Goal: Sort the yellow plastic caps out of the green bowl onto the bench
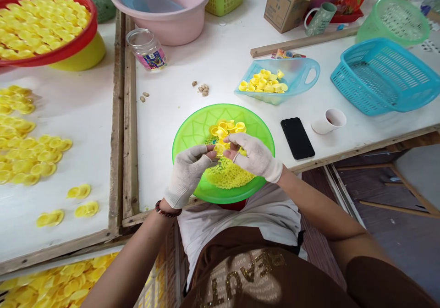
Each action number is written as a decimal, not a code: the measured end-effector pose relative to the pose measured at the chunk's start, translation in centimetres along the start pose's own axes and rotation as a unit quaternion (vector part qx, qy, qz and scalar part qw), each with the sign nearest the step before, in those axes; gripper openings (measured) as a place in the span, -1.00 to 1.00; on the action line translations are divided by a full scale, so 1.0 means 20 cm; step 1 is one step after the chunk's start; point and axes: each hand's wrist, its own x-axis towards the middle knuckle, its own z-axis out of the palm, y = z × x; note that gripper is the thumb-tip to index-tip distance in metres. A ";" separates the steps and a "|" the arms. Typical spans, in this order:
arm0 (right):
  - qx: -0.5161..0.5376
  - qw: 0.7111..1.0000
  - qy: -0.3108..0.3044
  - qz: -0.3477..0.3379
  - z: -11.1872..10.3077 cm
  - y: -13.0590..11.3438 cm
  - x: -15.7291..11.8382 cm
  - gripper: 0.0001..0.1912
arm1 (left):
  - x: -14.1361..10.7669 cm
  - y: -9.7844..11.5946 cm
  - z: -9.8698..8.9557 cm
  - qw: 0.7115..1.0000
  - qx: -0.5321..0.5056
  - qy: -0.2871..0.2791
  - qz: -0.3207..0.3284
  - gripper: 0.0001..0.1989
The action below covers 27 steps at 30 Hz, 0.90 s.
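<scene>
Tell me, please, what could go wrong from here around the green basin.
The left hand and right hand meet at a small yellow piece; if it slips, it could drop among the tiny yellow beads below. The green basin seems to jut past the near edge of the table, so pressure there might tip it. The black phone lies close to that edge, so an elbow might knock it off.

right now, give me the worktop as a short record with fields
left hand: gloved, at a small yellow piece; grip unclear
right hand: gloved, at the same piece; grip unclear
under hands: green basin, holding yellow cup-shaped pieces and smaller yellow bits
beyond basin: blue scoop with yellow pieces
right of basin: black phone, white cup
</scene>
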 end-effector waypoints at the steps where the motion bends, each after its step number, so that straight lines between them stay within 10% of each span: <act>1: 0.002 1.000 -0.010 0.010 0.01 0.00 0.00 -0.74 | 0.00 0.00 0.01 1.000 0.007 -0.012 -0.003 -0.60; 22: 0.048 0.996 -0.007 0.069 -0.06 0.04 0.00 -0.89 | 0.02 -0.04 0.01 0.998 0.006 -0.032 -0.049 -0.63; 27: 0.032 0.994 -0.094 0.048 -0.02 0.02 0.01 -0.91 | 0.02 -0.04 0.00 0.996 0.059 -0.062 -0.009 -0.71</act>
